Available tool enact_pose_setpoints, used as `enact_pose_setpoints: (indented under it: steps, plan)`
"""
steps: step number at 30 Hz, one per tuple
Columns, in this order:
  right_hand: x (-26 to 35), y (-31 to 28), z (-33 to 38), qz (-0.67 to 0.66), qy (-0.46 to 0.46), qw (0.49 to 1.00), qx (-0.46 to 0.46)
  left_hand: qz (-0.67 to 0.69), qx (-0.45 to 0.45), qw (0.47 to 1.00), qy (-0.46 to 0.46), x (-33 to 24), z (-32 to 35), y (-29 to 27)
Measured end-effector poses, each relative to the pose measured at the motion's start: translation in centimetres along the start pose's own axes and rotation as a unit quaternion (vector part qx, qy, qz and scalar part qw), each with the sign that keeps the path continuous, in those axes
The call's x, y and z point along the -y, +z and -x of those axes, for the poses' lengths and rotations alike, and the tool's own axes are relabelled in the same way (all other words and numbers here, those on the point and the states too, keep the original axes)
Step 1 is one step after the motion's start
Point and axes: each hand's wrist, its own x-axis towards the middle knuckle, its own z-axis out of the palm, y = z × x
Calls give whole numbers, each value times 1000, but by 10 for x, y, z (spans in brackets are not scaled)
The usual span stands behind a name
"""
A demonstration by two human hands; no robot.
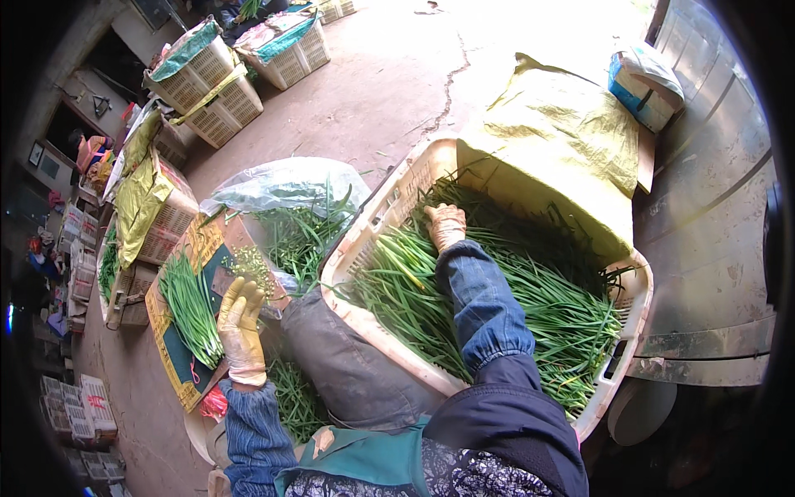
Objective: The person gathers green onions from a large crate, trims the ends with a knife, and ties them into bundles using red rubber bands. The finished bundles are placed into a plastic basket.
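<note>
My left hand (pixel 241 331), in a pale yellowish glove, is held with its fingers stretched out and nothing in it. Just left of it, a bundle of chives (pixel 192 311) lies on a board (pixel 171 364) with a yellow patterned edge and a dark green middle. My right hand (pixel 447 225), gloved too, reaches into a large pale plastic crate (pixel 389 358) at my right. Its fingers curl down among the long loose chives (pixel 546 306) there; the fingertips are partly hidden by leaves. Small pale trimmings (pixel 250 267) lie beyond my left hand.
Loose green leaves (pixel 302 236) fill a clear plastic bag (pixel 290 178) ahead. A yellow woven sheet (pixel 571 124) covers the crate's far side. A metal sheet (pixel 704 215) stands at the right, beside a blue-and-white box (pixel 646 87). Stacked crates (pixel 207 91) stand far left.
</note>
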Motion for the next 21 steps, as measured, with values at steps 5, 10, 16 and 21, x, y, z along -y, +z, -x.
enact_pose_setpoints:
  steps: [5,10,16,21]
  plan:
    - [-22,19,-14,-154,34,987,-27,16,-33,999,-24,2,-4,-4]
    - [-1,-3,13,-378,-103,916,88,19,-12,1000,2,7,-6,3]
    - [98,-66,80,-182,-64,967,167,36,3,999,15,8,1,10]
    - [130,-41,139,-73,-153,982,78,41,-20,999,15,8,1,6]
